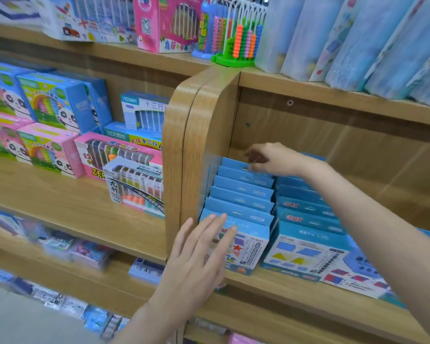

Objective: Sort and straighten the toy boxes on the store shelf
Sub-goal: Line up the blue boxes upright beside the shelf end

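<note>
The left hand (201,254), fingers straight and spread, is pressing flat against the front blue toy box (243,247) of a row standing at the left end of the wooden shelf (296,291). The right hand (271,158) is reaching to the rearmost box (233,163), fingertips pinching its top edge.

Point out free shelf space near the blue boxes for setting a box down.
Bare wood lies behind the two rows of blue boxes, toward the back panel, and right of the right hand. The front edge is crowded; the left hand covers the front box.
</note>
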`<action>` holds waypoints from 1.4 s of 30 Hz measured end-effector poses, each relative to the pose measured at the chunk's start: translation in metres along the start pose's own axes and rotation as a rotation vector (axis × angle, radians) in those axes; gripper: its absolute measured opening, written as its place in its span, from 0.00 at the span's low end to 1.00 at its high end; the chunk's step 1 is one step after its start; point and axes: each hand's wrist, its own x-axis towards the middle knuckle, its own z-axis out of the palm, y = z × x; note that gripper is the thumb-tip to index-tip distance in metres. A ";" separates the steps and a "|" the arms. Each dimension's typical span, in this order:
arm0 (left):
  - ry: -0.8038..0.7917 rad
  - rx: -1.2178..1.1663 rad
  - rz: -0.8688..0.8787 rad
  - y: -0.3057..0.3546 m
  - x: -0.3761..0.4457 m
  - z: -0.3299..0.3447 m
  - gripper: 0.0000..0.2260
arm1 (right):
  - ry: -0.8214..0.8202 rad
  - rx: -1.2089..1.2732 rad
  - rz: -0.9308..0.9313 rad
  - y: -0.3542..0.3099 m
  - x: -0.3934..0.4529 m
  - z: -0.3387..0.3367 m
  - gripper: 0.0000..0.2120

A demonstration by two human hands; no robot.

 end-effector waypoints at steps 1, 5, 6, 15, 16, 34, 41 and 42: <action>-0.021 0.013 0.009 0.003 0.002 0.002 0.22 | -0.066 -0.008 0.001 0.003 0.008 0.002 0.15; -0.154 0.064 0.037 0.006 0.006 0.008 0.30 | -0.167 -0.052 -0.015 0.008 0.024 0.011 0.09; -0.199 0.068 0.037 0.006 0.006 0.009 0.34 | -0.161 -0.051 -0.021 0.010 0.026 0.013 0.12; -0.241 0.032 0.077 -0.004 0.009 0.002 0.35 | -0.185 0.039 -0.093 0.010 0.024 0.013 0.07; -0.232 0.024 0.073 -0.004 0.008 0.003 0.34 | -0.198 0.059 -0.094 0.008 0.022 0.012 0.05; -0.249 0.062 0.081 -0.011 0.002 0.007 0.47 | -0.024 0.142 -0.039 0.010 0.004 0.011 0.12; -0.104 -0.008 0.106 -0.009 -0.001 0.006 0.29 | 0.209 0.209 -0.022 0.027 -0.037 0.002 0.10; -0.090 -0.027 0.102 -0.008 0.000 0.006 0.27 | 0.229 0.230 -0.007 0.032 -0.045 -0.001 0.09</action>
